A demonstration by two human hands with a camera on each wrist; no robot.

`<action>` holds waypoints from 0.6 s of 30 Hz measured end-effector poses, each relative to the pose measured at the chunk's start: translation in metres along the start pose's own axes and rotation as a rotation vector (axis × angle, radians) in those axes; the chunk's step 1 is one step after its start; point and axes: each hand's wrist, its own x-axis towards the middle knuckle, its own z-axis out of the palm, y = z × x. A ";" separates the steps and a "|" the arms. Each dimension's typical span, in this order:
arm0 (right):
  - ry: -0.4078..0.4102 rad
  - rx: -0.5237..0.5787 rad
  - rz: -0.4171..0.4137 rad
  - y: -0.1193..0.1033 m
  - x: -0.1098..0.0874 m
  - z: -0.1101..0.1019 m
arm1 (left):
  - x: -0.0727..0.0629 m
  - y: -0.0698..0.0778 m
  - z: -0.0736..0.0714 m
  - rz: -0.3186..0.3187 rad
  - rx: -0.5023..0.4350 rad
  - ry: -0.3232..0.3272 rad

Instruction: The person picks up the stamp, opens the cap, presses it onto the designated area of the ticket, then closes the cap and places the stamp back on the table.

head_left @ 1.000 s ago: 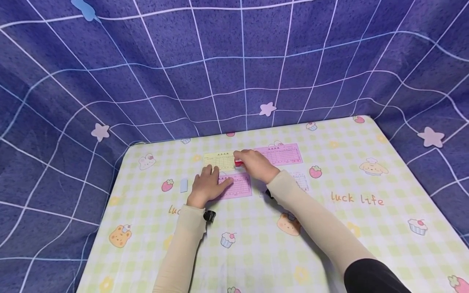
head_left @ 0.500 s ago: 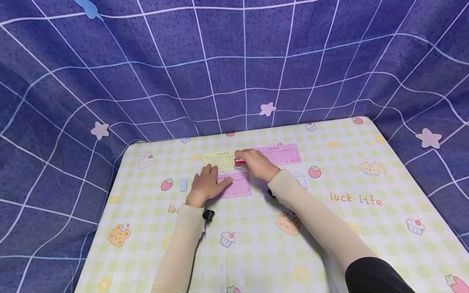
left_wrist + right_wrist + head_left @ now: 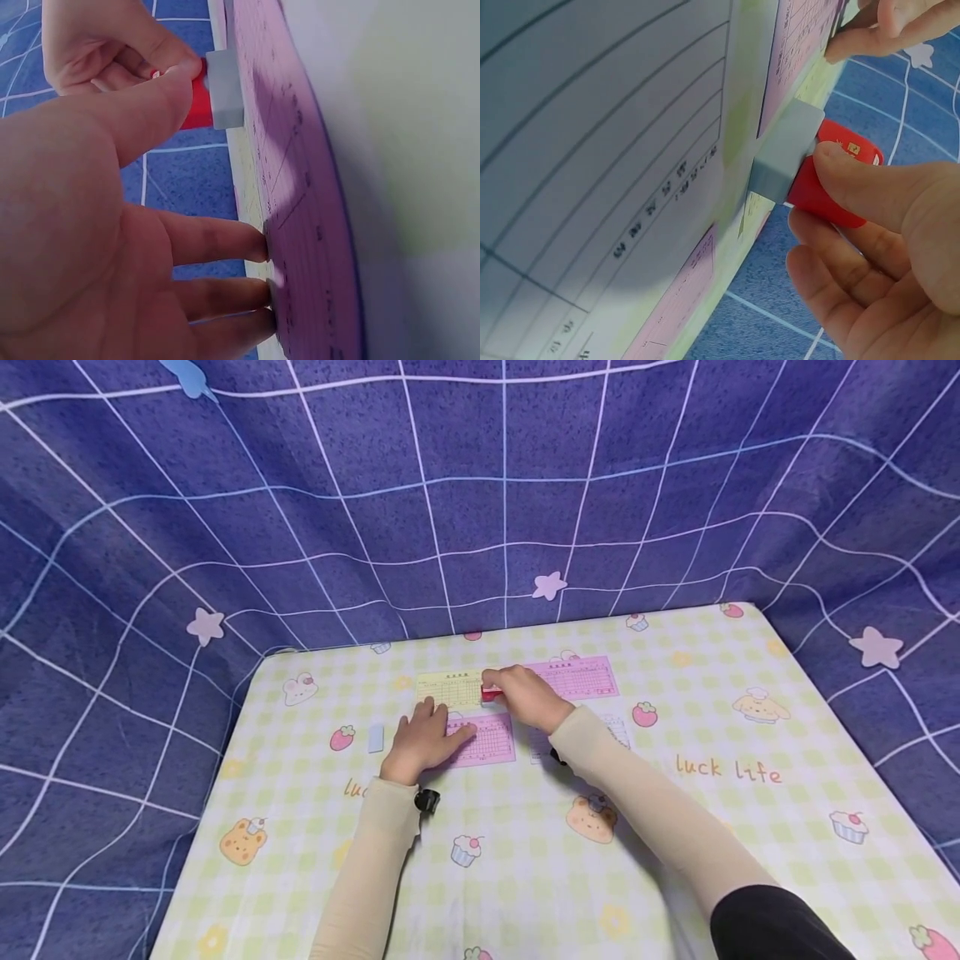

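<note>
My right hand (image 3: 523, 695) holds a stamp (image 3: 491, 693) with a red handle and a grey base. In the right wrist view the thumb and fingers pinch the stamp (image 3: 829, 169) by its red part, grey base down towards the paper. It stands at the right end of a yellow printed slip (image 3: 446, 690). My left hand (image 3: 426, 743) lies spread with fairly straight fingers over a pink slip (image 3: 491, 739), fingertips by the yellow slip's lower edge. In the left wrist view its fingertips (image 3: 259, 244) touch paper.
Another pink slip (image 3: 585, 678) lies behind the right hand. A white printed slip (image 3: 617, 728) is partly hidden under the right forearm. One small light-blue rectangular piece (image 3: 376, 738) lies left of the left hand. A blue curtain (image 3: 480, 510) hangs behind the table.
Little differs. The right hand with the stamp stays at the yellow slip's right end, the stamp's visible tilt varying slightly. The left hand keeps its place.
</note>
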 end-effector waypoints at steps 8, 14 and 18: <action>0.025 0.003 -0.023 0.001 -0.001 -0.001 | 0.000 0.001 0.000 0.014 0.037 0.029; 0.018 -0.014 -0.035 0.001 -0.001 0.000 | -0.002 0.003 0.000 -0.011 0.082 0.053; 0.038 0.000 -0.040 0.002 -0.003 0.001 | -0.003 0.003 0.001 -0.008 0.081 0.073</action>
